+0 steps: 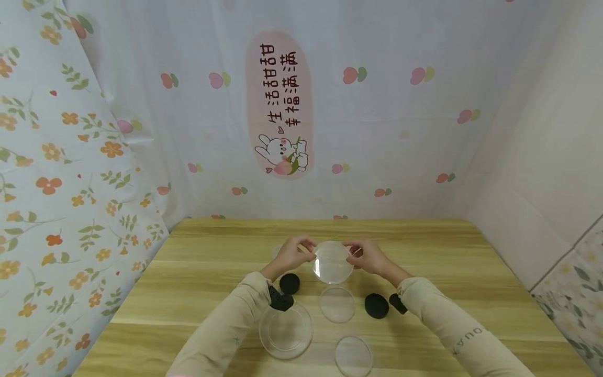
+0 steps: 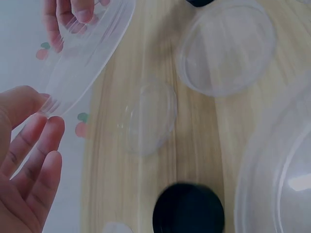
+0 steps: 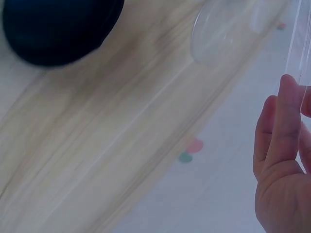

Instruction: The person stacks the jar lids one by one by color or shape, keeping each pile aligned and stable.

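A clear round plastic lid (image 1: 332,263) is held up above the far part of the table, tilted toward me. My left hand (image 1: 293,255) pinches its left edge between thumb and fingers. At the opposite edge, my right hand (image 1: 370,257) pinches it the same way. In the left wrist view the clear lid (image 2: 90,60) appears nearly edge-on, with the left hand (image 2: 31,160) at its lower end. The right wrist view shows the right hand (image 3: 281,160) at the lid's edge, partly cut off by the frame.
Clear round lids (image 1: 337,305) (image 1: 354,357) lie on the wooden table (image 1: 438,251). A larger clear round piece (image 1: 286,352) is at the near left. Black round objects (image 1: 289,284) (image 1: 377,306) stand near each forearm. A patterned cloth (image 1: 377,120) hangs behind the table.
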The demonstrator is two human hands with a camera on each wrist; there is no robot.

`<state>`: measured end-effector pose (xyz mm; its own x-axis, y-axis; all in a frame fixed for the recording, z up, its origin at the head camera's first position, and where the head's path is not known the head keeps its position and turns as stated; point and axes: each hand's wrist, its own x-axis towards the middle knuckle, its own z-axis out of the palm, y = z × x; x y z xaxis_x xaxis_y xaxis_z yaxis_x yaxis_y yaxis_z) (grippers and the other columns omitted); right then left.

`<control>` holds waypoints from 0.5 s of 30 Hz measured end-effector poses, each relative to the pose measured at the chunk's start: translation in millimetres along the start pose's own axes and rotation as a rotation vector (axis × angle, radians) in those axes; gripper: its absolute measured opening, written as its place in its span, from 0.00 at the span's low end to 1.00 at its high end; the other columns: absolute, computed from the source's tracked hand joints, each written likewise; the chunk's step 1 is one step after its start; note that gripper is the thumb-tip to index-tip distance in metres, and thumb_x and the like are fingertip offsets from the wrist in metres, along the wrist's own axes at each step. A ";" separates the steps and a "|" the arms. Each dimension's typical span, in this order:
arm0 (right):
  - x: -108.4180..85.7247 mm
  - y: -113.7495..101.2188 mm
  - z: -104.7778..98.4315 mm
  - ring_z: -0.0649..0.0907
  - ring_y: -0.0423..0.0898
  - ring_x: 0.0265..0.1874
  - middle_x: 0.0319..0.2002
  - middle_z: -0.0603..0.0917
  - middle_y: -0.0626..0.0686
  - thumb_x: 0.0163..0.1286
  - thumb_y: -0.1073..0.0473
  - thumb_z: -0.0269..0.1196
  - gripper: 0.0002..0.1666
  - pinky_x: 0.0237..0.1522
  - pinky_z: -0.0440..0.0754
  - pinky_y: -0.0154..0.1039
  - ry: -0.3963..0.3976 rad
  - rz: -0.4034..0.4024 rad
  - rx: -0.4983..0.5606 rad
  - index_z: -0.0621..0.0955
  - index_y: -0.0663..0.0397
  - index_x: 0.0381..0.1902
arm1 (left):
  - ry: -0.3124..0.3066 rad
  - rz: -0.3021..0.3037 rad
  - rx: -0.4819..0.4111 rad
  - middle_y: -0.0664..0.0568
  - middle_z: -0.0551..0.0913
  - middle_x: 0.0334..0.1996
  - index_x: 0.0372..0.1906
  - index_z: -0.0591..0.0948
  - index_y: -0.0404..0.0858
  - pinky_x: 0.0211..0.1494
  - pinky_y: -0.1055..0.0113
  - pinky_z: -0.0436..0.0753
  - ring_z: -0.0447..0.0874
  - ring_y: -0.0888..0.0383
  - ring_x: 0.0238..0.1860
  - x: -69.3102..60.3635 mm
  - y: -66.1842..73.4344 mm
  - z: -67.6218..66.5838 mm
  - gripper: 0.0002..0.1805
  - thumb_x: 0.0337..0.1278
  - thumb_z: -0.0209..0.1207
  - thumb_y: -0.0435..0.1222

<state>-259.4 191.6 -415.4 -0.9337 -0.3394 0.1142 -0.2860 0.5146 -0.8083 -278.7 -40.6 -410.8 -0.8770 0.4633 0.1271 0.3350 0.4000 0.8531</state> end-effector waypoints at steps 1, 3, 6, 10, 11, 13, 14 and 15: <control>-0.3 -1.3 2.8 0.77 0.47 0.27 0.28 0.74 0.57 0.55 0.73 0.59 0.22 0.23 0.79 0.37 -0.010 -0.007 0.003 0.73 0.72 0.49 | -0.011 -0.002 -0.006 0.46 0.76 0.31 0.42 0.77 0.31 0.27 0.69 0.76 0.79 0.41 0.29 -2.8 -1.0 -2.0 0.13 0.47 0.59 0.27; -0.8 -4.1 8.1 0.77 0.48 0.28 0.30 0.74 0.58 0.54 0.73 0.60 0.22 0.24 0.79 0.37 -0.024 -0.010 0.019 0.74 0.72 0.49 | -0.026 0.003 -0.001 0.46 0.76 0.31 0.43 0.77 0.31 0.28 0.69 0.76 0.78 0.45 0.28 -7.9 -3.1 -5.9 0.14 0.47 0.59 0.27; -1.0 -7.7 15.2 0.77 0.48 0.28 0.30 0.74 0.59 0.54 0.73 0.60 0.20 0.24 0.79 0.37 -0.028 -0.027 0.040 0.74 0.73 0.47 | -0.048 0.026 0.018 0.46 0.76 0.31 0.44 0.77 0.31 0.29 0.69 0.75 0.76 0.52 0.27 -13.6 -7.1 -11.9 0.16 0.46 0.59 0.26; -0.2 -10.7 24.9 0.78 0.48 0.26 0.28 0.76 0.59 0.53 0.74 0.61 0.16 0.21 0.79 0.36 -0.022 -0.078 0.034 0.77 0.74 0.41 | -0.103 0.053 0.044 0.45 0.76 0.31 0.45 0.78 0.32 0.29 0.70 0.75 0.76 0.50 0.25 -20.7 -11.8 -19.3 0.17 0.45 0.58 0.25; -0.1 -11.3 27.5 0.78 0.48 0.25 0.27 0.77 0.58 0.53 0.74 0.61 0.14 0.21 0.78 0.35 -0.024 -0.082 0.026 0.78 0.73 0.40 | -0.120 0.051 0.049 0.45 0.76 0.31 0.46 0.78 0.32 0.29 0.70 0.76 0.76 0.48 0.25 -23.0 -12.8 -20.9 0.17 0.45 0.58 0.25; -0.5 -12.9 32.7 0.78 0.46 0.24 0.26 0.78 0.56 0.53 0.73 0.61 0.12 0.20 0.78 0.34 -0.030 -0.089 0.010 0.79 0.72 0.38 | -0.146 0.065 0.061 0.45 0.76 0.30 0.45 0.78 0.31 0.30 0.70 0.76 0.77 0.46 0.26 -27.4 -14.4 -23.7 0.17 0.44 0.58 0.25; -0.9 -13.7 35.2 0.78 0.45 0.23 0.25 0.78 0.55 0.54 0.72 0.61 0.11 0.19 0.78 0.33 -0.034 -0.093 0.002 0.79 0.72 0.37 | -0.156 0.073 0.067 0.44 0.76 0.30 0.45 0.78 0.30 0.30 0.70 0.77 0.77 0.46 0.27 -29.6 -15.7 -24.8 0.17 0.44 0.58 0.25; -1.4 -14.8 38.0 0.78 0.44 0.22 0.25 0.79 0.54 0.54 0.72 0.61 0.10 0.19 0.77 0.33 -0.039 -0.087 0.000 0.79 0.72 0.36 | -0.165 0.077 0.069 0.44 0.75 0.30 0.45 0.77 0.30 0.30 0.70 0.77 0.76 0.47 0.28 -32.2 -16.5 -25.9 0.17 0.45 0.58 0.25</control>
<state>-245.7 154.6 -425.6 -0.8963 -0.4131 0.1614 -0.3656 0.4821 -0.7962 -264.9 -82.7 -415.9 -0.7811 0.6162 0.1010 0.4270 0.4091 0.8064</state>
